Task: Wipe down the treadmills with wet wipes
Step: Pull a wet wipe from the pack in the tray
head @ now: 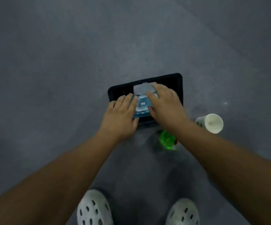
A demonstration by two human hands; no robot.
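Now: lid (142, 89) up on wipes pack (142, 109) in tray (179, 88). Flat left hand (121, 117) steadies pack; right hand (165, 108) spread over it, pinching nothing. Best: press pack down, pinch wipe tip (142, 103), pull straight up.

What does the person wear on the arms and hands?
Nothing that I can see. The left hand and the right hand have no gloves, no sleeve comes into view, and no watch, ring or bracelet shows, though the picture is blurred.

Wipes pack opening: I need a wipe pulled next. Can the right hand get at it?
Probably yes: the lid is flipped up, the opening lies uncovered, and the right hand rests on the wipes pack right beside it.
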